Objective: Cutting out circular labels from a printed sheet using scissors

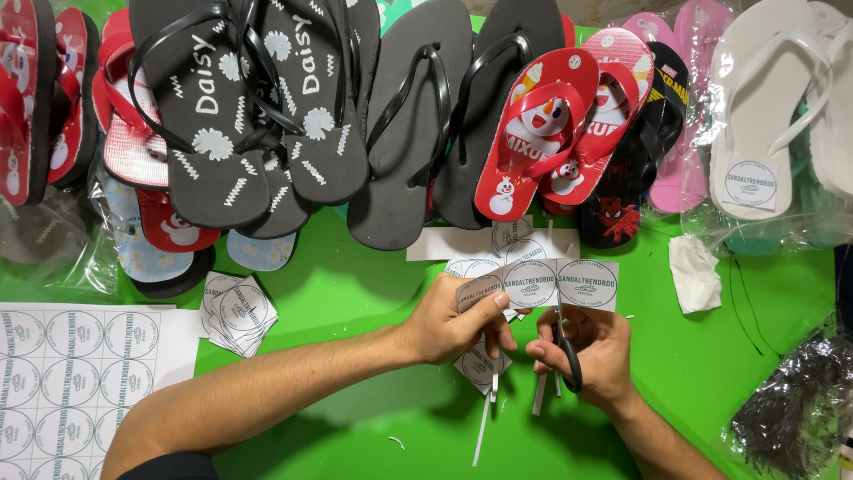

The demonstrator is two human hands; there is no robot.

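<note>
Surface: bright green tabletop (355, 293), smooth, crowded along the far edge with flip-flops.
Left hand: left hand (458, 320) pinches a paper strip of round labels (542, 283), thumb on top.
Right hand: right hand (591, 347) is closed through the handles of black scissors (566, 347), blades pointing up into the strip.
Risk: thin paper may buckle and the cut could wander into a printed circle; the thumb sits near the blades.
Materials: matte foam black sandals (231, 116), glossy red cartoon sandals (542, 124), white pair in crinkly plastic (764, 116).
Nearby: uncut label sheet (71, 373), stack of cut labels (235, 311), narrow paper offcuts (484, 427).
</note>
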